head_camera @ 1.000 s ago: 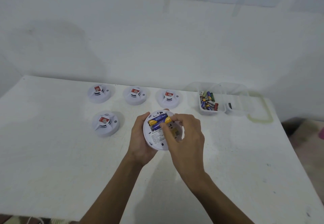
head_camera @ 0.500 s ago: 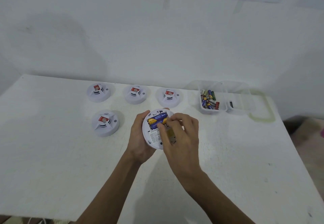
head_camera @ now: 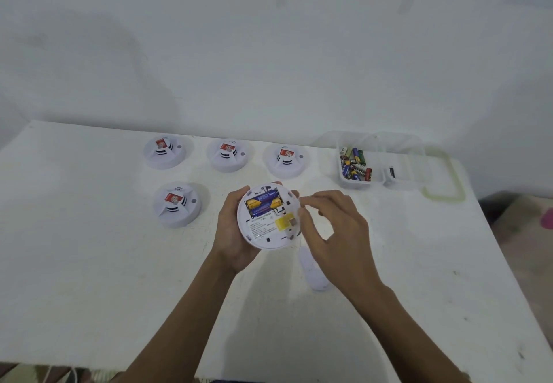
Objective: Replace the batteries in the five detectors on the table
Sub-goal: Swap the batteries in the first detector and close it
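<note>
My left hand holds a round white detector above the table, back side up. Its battery bay is uncovered and shows two blue-and-yellow batteries side by side. My right hand hovers just right of the detector with loosely curled, spread fingers; its thumb is at the detector's right rim and it holds nothing. A small white cover-like piece lies blurred on the table under my right wrist. Several more white detectors with red stickers sit face up behind and to the left.
A clear plastic box at the back right holds several loose batteries; a second clear compartment and a green-edged lid lie beside it. The table's right edge drops to the floor. A white wall stands behind.
My right hand has lifted off the back of the detector and moved right, uncovering the batteries and the yellow label. The white piece has appeared on the table below it.
</note>
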### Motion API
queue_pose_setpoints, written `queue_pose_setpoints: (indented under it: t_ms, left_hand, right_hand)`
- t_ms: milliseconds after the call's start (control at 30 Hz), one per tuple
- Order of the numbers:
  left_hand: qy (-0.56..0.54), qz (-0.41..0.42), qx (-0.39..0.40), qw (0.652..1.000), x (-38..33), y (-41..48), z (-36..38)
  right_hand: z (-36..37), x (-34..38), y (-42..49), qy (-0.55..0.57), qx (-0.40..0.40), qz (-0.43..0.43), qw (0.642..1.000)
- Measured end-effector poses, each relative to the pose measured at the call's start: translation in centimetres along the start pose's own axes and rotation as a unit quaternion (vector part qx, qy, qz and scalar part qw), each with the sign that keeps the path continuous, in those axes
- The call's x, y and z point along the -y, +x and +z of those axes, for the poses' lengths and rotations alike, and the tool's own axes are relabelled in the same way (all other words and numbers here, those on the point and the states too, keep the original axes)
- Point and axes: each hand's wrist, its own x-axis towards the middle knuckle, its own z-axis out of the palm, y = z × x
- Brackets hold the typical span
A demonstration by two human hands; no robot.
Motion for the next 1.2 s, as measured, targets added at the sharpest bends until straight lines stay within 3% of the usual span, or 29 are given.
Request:
queue_pose_setpoints:
  t_ms: [133, 267, 367, 900, 1033, 1200]
  left_hand:
    - [-0.034, -0.033, 0.024, 0.999, 0.3, 0.5, -1.7]
    - [-0.063, -0.039, 0.047, 0.996, 0.8, 0.8, -2.7]
    - [-0.061, -0.041, 0.045, 0.996, 0.9, 0.7, -2.6]
    - [-0.054, -0.045, 0.080, 0.994, 1.6, 0.7, -2.4]
    - [-0.050, -0.040, 0.082, 0.995, 1.6, 0.7, -2.4]
    - [-0.065, -0.054, 0.083, 0.993, 1.6, 0.4, -2.2]
  right_hand:
    - [-0.1, -2.7, -1.4, -0.050, 0.072, 0.113, 0.990]
    - [0.7, -4.7, -3.3, -0.176, 0.257, 0.233, 0.921]
    - [1.7, -5.3, -4.8, -0.237, 0.312, 0.263, 0.881]
    - [2.9, -6.0, -5.5, -0.331, 0.266, 0.266, 0.866]
    - [3.1, -6.6, -5.4, -0.303, 0.280, 0.287, 0.865]
    - [3.2, -6.7, -5.2, -0.245, 0.264, 0.272, 0.892]
